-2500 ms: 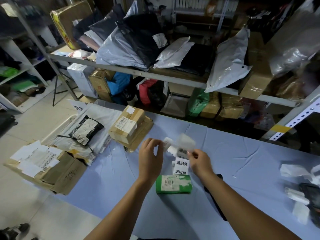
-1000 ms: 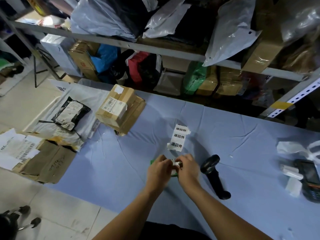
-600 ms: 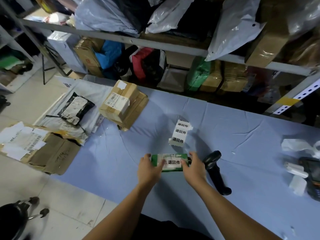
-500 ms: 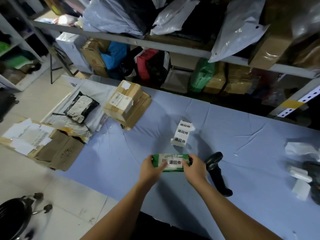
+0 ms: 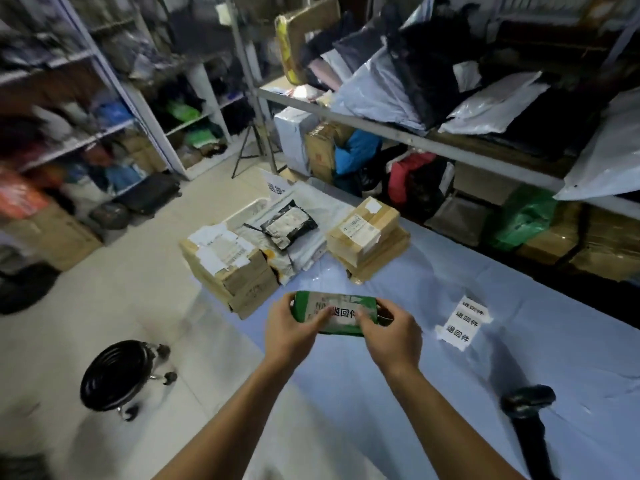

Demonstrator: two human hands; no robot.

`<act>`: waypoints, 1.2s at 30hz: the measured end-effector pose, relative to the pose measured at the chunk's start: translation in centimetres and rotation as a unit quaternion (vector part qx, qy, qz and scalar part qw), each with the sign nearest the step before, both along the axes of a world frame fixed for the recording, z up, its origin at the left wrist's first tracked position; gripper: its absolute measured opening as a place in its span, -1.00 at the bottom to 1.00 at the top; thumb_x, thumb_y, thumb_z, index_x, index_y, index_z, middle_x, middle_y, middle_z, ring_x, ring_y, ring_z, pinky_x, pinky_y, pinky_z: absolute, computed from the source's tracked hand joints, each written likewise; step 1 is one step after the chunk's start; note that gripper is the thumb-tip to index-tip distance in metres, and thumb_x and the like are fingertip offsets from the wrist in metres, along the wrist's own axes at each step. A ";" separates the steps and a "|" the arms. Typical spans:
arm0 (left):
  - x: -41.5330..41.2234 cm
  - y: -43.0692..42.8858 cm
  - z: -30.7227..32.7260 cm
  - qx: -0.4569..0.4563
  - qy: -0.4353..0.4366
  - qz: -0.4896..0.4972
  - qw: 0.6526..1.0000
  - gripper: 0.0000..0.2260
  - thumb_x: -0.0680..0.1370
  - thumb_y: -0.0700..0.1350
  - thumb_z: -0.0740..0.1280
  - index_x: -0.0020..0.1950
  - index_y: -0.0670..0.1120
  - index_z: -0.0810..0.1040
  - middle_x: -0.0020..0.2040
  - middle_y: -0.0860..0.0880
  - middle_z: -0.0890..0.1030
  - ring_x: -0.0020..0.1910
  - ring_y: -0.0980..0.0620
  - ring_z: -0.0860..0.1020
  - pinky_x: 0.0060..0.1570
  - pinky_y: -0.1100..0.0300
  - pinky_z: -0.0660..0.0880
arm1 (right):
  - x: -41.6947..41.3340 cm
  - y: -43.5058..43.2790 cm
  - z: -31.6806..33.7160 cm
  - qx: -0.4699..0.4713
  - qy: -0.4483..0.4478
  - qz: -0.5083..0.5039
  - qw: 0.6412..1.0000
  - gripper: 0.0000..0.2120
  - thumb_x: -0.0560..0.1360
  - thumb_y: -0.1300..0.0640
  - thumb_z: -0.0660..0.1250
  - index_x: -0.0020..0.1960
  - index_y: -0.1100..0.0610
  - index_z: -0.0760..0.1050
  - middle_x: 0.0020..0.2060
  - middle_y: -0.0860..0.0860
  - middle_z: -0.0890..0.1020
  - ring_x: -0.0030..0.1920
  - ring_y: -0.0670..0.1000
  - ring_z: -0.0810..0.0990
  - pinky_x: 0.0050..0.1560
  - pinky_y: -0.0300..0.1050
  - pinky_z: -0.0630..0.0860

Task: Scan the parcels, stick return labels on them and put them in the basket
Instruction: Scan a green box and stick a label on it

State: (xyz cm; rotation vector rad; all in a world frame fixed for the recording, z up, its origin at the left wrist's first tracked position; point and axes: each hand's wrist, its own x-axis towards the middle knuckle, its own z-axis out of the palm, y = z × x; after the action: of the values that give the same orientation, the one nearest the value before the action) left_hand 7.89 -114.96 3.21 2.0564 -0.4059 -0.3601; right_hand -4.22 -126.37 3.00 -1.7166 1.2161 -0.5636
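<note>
A small green parcel (image 5: 335, 311) with a white return label on its top is held above the left part of the blue table (image 5: 433, 393). My left hand (image 5: 289, 336) grips its left end and my right hand (image 5: 391, 337) grips its right end, both thumbs on the label. A strip of spare return labels (image 5: 464, 322) lies on the table to the right. The black handheld scanner (image 5: 528, 420) lies at the lower right. A white basket (image 5: 242, 216) stands off the table's left end, filled with cardboard boxes (image 5: 232, 268), grey mailers and a black pouch (image 5: 289, 225).
A stack of taped cardboard parcels (image 5: 369, 237) sits on the table's far left corner. Metal shelving (image 5: 415, 140) packed with bags and boxes runs behind the table, more racks stand at the left. A black wheeled stool (image 5: 119, 375) stands on the tiled floor to my left.
The label went onto the green parcel, both hands pressed it down, then lifted the parcel off the table and carried it left. My view has swung left toward the basket and floor.
</note>
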 end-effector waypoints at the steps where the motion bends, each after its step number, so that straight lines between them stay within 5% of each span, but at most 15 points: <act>1: 1.9 1.3 1.1 -0.008 -0.013 0.002 1.000 -0.62 0.33 0.14 0.59 -0.01 -0.03 0.58 -0.11 -0.01 0.66 -0.15 0.07 0.64 -0.16 0.08 0.61 | 1.9 0.9 1.2 -0.006 -0.013 0.008 1.000 -0.72 0.41 -0.05 0.52 0.08 0.03 0.67 -0.17 -0.11 0.70 -0.10 -0.06 0.67 -0.06 -0.10 0.59; 7: 13.9 10.1 7.4 -0.088 -0.054 0.008 0.995 -0.63 0.32 0.14 0.59 0.01 0.03 0.60 -0.12 0.10 0.69 -0.19 0.27 0.63 -0.24 0.36 0.54 | 14.5 8.3 7.3 -0.057 -0.064 0.046 0.995 -0.68 0.38 -0.08 0.54 0.06 0.05 0.68 -0.35 -0.29 0.53 -0.19 -0.10 0.60 -0.19 -0.19 0.49; 11: 21.2 15.7 9.3 -0.106 -0.060 0.016 0.992 -0.70 0.34 0.10 0.59 -0.04 0.03 0.61 -0.15 0.09 0.69 -0.17 0.16 0.65 -0.17 0.21 0.58 | 22.2 13.4 9.0 -0.072 -0.069 0.064 0.993 -0.66 0.37 -0.08 0.55 0.07 0.05 0.67 -0.33 -0.23 0.54 -0.14 -0.04 0.60 -0.11 -0.16 0.49; 15: 27.9 19.6 9.9 -0.130 0.009 0.011 0.991 -0.74 0.38 0.00 0.58 0.00 0.01 0.62 -0.13 0.03 0.69 -0.19 0.06 0.67 -0.23 0.10 0.63 | 29.3 16.5 9.7 -0.056 -0.058 0.084 0.993 -0.81 0.35 -0.09 0.55 -0.12 -0.05 0.63 -0.34 -0.22 0.62 -0.16 -0.06 0.65 -0.12 -0.09 0.58; 20: 38.8 21.7 10.2 -0.133 0.044 -0.027 0.990 -0.86 0.52 -0.13 0.46 0.07 -0.01 0.62 -0.05 -0.02 0.68 -0.10 0.03 0.66 -0.14 0.18 0.62 | 39.9 17.1 9.8 -0.034 -0.062 0.118 0.991 -0.61 0.35 -0.12 0.57 0.07 0.05 0.65 -0.28 -0.20 0.61 -0.13 -0.04 0.64 -0.04 -0.04 0.62; 25: 51.0 20.3 8.3 -0.104 0.073 -0.032 0.991 -0.76 0.59 -0.17 0.36 0.25 -0.07 0.57 -0.04 0.00 0.63 -0.28 0.30 0.62 -0.39 0.46 0.45 | 52.2 14.3 7.3 0.002 -0.072 0.146 0.987 -0.78 0.34 -0.08 0.58 -0.13 -0.05 0.60 -0.25 -0.17 0.60 -0.06 0.02 0.66 0.06 0.09 0.63; 30: 62.1 17.2 4.1 -0.072 0.107 0.023 0.991 -0.70 0.55 -0.10 0.42 0.26 -0.06 0.49 0.06 -0.01 0.60 -0.07 0.14 0.59 -0.40 0.38 0.48 | 62.9 11.1 3.5 0.079 -0.070 0.123 0.987 -0.61 0.34 0.02 0.59 0.11 0.13 0.63 -0.05 0.05 0.71 -0.02 0.07 0.68 0.05 0.12 0.64; 36: 72.4 13.1 -3.3 -0.032 0.161 0.011 0.986 -0.80 0.55 -0.20 0.41 0.16 -0.13 0.53 0.02 -0.05 0.61 -0.06 0.08 0.59 -0.36 0.40 0.49 | 72.3 8.9 -4.3 0.138 0.005 0.052 0.989 -0.85 0.37 0.06 0.54 -0.15 0.05 0.60 -0.21 -0.05 0.66 -0.09 0.02 0.65 0.07 0.08 0.61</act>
State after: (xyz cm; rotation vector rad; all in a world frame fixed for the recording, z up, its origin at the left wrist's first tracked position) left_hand 80.32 -101.90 -0.07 1.8972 -0.1937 -0.6466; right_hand 68.13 -117.49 -1.29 -1.5377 1.1470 -0.3073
